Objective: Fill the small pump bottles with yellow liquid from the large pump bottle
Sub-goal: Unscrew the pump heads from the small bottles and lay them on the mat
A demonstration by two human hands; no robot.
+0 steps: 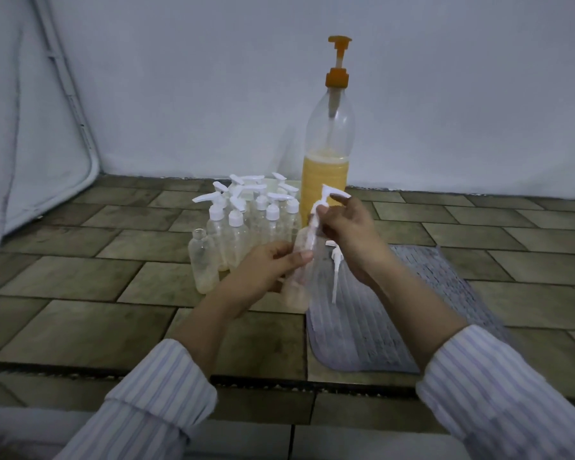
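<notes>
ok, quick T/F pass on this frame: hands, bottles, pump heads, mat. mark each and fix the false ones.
1. The left hand holds a small bottle. True.
2. The right hand rests flat on the mat. False: it grips a white pump head at the held bottle's neck.
3. The large pump bottle is full to its neck. False: the yellow liquid fills only its lower part.
4. An uncapped small bottle stands left of the capped group. True.
5. A loose pump head lies on the mat. True.
</notes>
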